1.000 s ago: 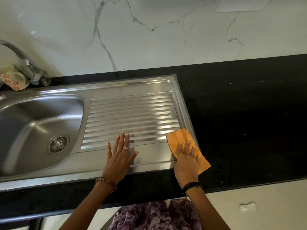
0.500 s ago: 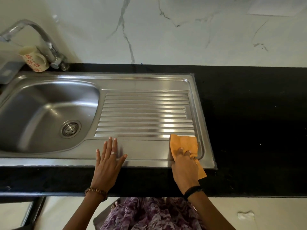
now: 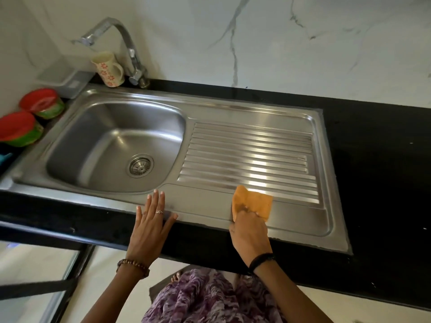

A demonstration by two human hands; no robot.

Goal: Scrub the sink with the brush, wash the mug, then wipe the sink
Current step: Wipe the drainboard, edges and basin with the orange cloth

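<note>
The cloth (image 3: 253, 202) is pressed on the sink (image 3: 210, 207) by curled right-hand (image 3: 250, 234) fingers for wiping; the left hand (image 3: 149, 226) is laid flat, fingers straight, as support.

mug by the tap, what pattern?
Cream mug with red-orange flower prints, clearest in the head view.

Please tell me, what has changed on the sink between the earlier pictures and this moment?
The right hand has slid the orange cloth leftward along the front strip of the sink, from the drainboard's right edge toward its middle, with fingers now curled on the cloth. The left hand still lies flat on the front rim. The mug stays beside the tap.
</note>
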